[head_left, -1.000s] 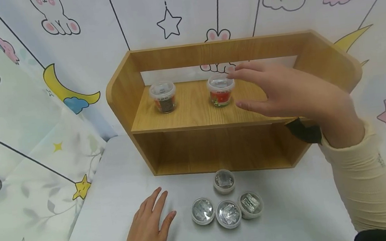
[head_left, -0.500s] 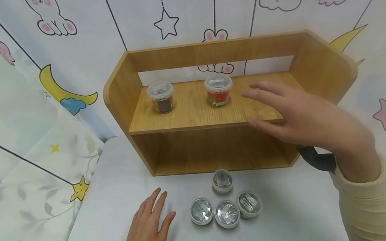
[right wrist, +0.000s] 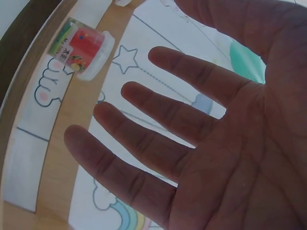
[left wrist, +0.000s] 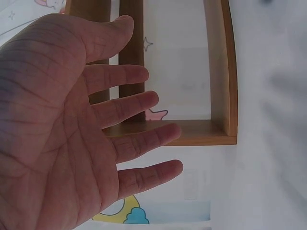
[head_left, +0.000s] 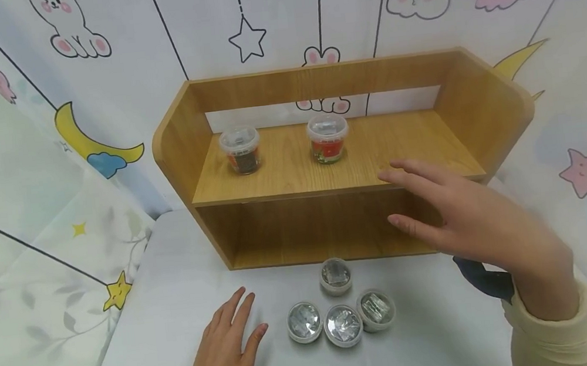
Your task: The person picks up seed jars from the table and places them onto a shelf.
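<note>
My right hand point(head_left: 466, 213) hovers in front of the right part of the wooden shelf point(head_left: 336, 187), fingers extended and holding nothing. On the upper board stand two small lidded tubs: one with red contents point(head_left: 328, 139) in the middle, one with dark contents point(head_left: 241, 151) at the left. The red tub also shows past my right fingers point(right wrist: 139, 143) in the right wrist view. Over the white table, my left hand point(head_left: 221, 349) has its fingers spread and nothing in it. To its right sit several silver-topped tubs, the closest being the left one point(head_left: 304, 322).
Among the silver-topped tubs, one point(head_left: 335, 276) stands near the shelf's lower front edge and another point(head_left: 376, 309) at the right of the group. The shelf's raised right side panel point(head_left: 483, 109) rises behind my right hand. A patterned cloth point(head_left: 117, 58) hangs behind.
My right hand has drawn back from beside the red tub, moving right and down in the head view. Both tubs stay on the upper board. My left hand stays almost in place.
</note>
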Action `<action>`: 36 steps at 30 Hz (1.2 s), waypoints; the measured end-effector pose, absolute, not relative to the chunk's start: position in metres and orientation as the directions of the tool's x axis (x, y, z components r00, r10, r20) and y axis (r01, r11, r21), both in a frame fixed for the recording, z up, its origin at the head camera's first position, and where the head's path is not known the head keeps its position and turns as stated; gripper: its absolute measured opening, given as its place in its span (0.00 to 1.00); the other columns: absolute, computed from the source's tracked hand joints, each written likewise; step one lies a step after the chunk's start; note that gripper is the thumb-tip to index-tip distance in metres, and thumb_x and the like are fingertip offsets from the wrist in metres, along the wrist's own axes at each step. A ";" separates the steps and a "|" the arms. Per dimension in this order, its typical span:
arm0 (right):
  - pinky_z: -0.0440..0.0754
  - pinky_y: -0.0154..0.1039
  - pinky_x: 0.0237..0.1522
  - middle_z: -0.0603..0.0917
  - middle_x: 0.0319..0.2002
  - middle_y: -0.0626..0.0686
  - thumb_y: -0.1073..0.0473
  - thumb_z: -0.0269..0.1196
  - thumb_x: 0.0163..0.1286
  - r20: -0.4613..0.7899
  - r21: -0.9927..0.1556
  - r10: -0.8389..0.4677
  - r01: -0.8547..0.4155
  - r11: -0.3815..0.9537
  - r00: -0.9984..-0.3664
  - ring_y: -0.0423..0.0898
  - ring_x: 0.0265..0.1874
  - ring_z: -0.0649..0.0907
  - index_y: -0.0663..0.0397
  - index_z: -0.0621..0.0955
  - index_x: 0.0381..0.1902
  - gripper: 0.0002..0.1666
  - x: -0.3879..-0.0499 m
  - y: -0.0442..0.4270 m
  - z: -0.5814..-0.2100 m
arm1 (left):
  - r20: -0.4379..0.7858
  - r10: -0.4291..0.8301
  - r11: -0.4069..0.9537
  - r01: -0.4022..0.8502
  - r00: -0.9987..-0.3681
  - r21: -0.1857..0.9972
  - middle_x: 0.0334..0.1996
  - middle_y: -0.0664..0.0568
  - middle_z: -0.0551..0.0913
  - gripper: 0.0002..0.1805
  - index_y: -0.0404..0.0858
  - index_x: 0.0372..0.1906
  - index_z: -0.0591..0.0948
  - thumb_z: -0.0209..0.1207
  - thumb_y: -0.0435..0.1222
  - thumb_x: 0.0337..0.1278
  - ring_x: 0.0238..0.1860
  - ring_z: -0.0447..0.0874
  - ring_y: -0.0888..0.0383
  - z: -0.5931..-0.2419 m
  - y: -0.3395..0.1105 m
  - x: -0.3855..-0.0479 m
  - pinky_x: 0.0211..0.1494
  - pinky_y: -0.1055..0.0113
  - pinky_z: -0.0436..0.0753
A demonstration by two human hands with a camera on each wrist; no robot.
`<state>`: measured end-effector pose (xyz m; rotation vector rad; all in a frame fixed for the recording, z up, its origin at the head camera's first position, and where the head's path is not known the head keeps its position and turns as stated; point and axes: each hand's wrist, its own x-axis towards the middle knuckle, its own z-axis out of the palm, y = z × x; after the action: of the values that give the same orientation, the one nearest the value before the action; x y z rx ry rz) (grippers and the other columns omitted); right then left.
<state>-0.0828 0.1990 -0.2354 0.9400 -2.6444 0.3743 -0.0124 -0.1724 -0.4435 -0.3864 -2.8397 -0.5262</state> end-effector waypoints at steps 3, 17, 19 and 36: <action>0.77 0.58 0.55 0.73 0.65 0.53 0.51 0.72 0.61 0.362 -0.167 -0.530 -0.613 0.772 -0.767 0.54 0.63 0.74 0.45 0.73 0.68 0.37 -0.077 0.202 -0.242 | 0.256 0.208 0.907 0.285 -0.944 0.311 0.67 0.45 0.70 0.32 0.38 0.66 0.75 0.66 0.48 0.59 0.61 0.73 0.43 -0.443 -0.172 -0.013 0.56 0.43 0.76; 0.76 0.64 0.53 0.70 0.67 0.59 0.38 0.63 0.68 0.156 -0.317 -0.359 -0.391 0.864 -0.920 0.61 0.61 0.75 0.46 0.72 0.69 0.37 -0.059 0.216 -0.300 | 0.253 0.235 0.897 0.310 -0.938 0.316 0.66 0.44 0.71 0.32 0.38 0.65 0.75 0.66 0.48 0.59 0.60 0.73 0.42 -0.445 -0.170 -0.017 0.56 0.43 0.77; 0.75 0.64 0.54 0.69 0.68 0.59 0.38 0.63 0.68 0.131 -0.329 -0.344 -0.368 0.870 -0.930 0.61 0.62 0.74 0.46 0.71 0.69 0.37 -0.059 0.217 -0.307 | 0.253 0.239 0.895 0.314 -0.937 0.317 0.66 0.44 0.72 0.31 0.38 0.65 0.76 0.66 0.48 0.60 0.61 0.73 0.42 -0.446 -0.169 -0.018 0.56 0.43 0.77; 0.74 0.65 0.55 0.70 0.67 0.60 0.43 0.68 0.65 0.021 -0.348 -0.241 -0.233 0.908 -0.970 0.63 0.63 0.72 0.47 0.73 0.67 0.36 -0.048 0.224 -0.355 | 0.250 0.256 0.887 0.330 -0.934 0.323 0.67 0.45 0.72 0.32 0.38 0.65 0.75 0.66 0.48 0.59 0.62 0.73 0.43 -0.453 -0.165 -0.021 0.58 0.44 0.76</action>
<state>-0.0478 0.2243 -0.3551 0.3843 -3.0905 0.5600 -0.0207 -0.1651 -0.4526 -0.4486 -2.8546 -0.5410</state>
